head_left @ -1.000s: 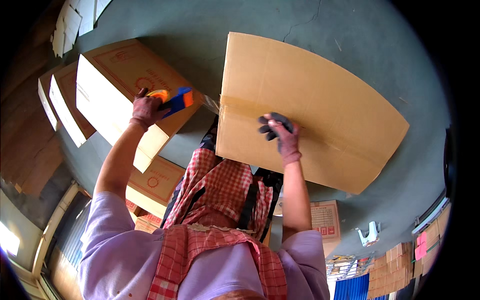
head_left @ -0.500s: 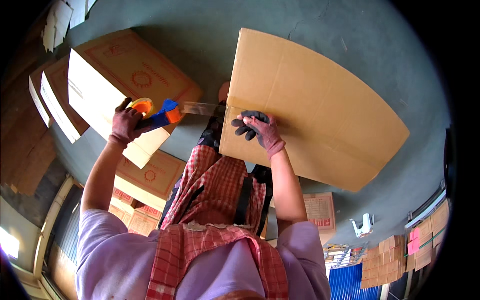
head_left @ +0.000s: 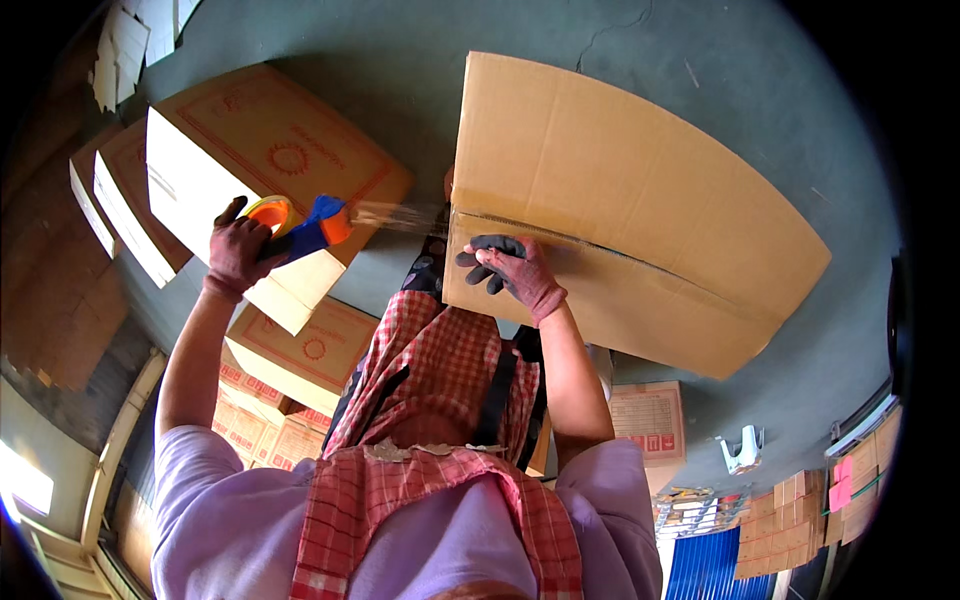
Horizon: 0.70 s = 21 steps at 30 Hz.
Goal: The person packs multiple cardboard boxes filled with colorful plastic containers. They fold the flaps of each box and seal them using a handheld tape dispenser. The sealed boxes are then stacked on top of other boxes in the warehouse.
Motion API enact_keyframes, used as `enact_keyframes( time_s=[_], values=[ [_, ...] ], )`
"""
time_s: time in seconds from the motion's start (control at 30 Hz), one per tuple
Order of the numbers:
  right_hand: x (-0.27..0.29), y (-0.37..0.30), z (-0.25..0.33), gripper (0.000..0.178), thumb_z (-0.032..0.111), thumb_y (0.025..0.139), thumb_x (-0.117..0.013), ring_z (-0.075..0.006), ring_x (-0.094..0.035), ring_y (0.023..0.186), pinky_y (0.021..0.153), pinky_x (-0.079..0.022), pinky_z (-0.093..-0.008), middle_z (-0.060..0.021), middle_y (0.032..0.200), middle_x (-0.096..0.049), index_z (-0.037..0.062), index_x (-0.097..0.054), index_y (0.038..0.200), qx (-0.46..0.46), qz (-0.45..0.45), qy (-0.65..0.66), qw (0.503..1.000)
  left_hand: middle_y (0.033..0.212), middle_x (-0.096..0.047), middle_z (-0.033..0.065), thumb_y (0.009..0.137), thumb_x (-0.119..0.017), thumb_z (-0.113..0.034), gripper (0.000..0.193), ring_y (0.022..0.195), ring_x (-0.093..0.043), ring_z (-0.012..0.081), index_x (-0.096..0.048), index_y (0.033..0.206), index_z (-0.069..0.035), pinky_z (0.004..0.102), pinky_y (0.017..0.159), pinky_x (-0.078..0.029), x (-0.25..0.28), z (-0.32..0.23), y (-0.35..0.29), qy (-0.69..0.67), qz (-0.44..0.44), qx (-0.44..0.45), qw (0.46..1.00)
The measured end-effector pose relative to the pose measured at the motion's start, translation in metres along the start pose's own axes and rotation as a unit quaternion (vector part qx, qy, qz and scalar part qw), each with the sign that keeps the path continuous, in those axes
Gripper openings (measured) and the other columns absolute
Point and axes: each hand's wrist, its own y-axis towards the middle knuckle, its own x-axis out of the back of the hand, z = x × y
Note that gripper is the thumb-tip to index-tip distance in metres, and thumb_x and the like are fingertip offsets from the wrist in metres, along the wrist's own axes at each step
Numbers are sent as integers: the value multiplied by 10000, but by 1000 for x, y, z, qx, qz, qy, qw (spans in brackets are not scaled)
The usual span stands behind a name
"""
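My left hand (head_left: 240, 248), in a dark-fingered maroon work glove, is closed round the handle of a blue and orange tape dispenser (head_left: 310, 230). The tape roll (head_left: 270, 214) sits beside my fingers. From the dispenser a strip of clear tape (head_left: 398, 215) stretches right to the near-left edge of a big plain brown carton (head_left: 620, 200). My right hand (head_left: 510, 272), gloved alike, lies on the carton's upper face just below the seam. Its fingers are loosely bent and apart, with nothing seen in them. A dark gap shows along the seam between the flaps.
Printed cartons (head_left: 300, 150) with pale upright flaps stand at the left. More stacked boxes (head_left: 290, 440) are at lower left, and another carton (head_left: 650, 425) is by my right elbow. A white stool (head_left: 742, 450) stands farther right on the grey-green floor (head_left: 400, 60).
The gap along the carton's seam has become more visible. My right hand has shifted slightly down. My left hand and the dispenser have moved slightly left, with the tape still stretched.
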Motion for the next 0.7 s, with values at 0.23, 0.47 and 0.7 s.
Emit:
enact_keyframes(
  time_s=[0.23,0.47,0.7],
  values=[
    [-11,26,15,133,149,750,-563,-190,-551,383,272,-357,-258,-109,632,-605,18,-544,763,-39,-124,103,986,722,-600,77,713,-499,-393,285,751,-577,201,-614,749,-135,423,921,-268,-65,-61,98,18,96,93,991],
    [-20,49,-5,203,177,633,-645,-198,-567,461,404,-457,-283,-108,632,-598,8,-593,732,133,-257,-177,941,821,-613,108,692,-522,-250,188,780,-589,268,-640,776,-129,340,711,-410,-119,-131,159,-28,188,238,952],
    [-22,44,12,242,260,646,-597,-181,-581,542,513,-473,-288,-92,667,-599,31,-600,724,94,-219,2,971,841,-603,140,713,-469,-504,462,815,-568,287,-624,869,-98,356,712,-420,-89,-106,97,-153,93,439,881]
  ],
)
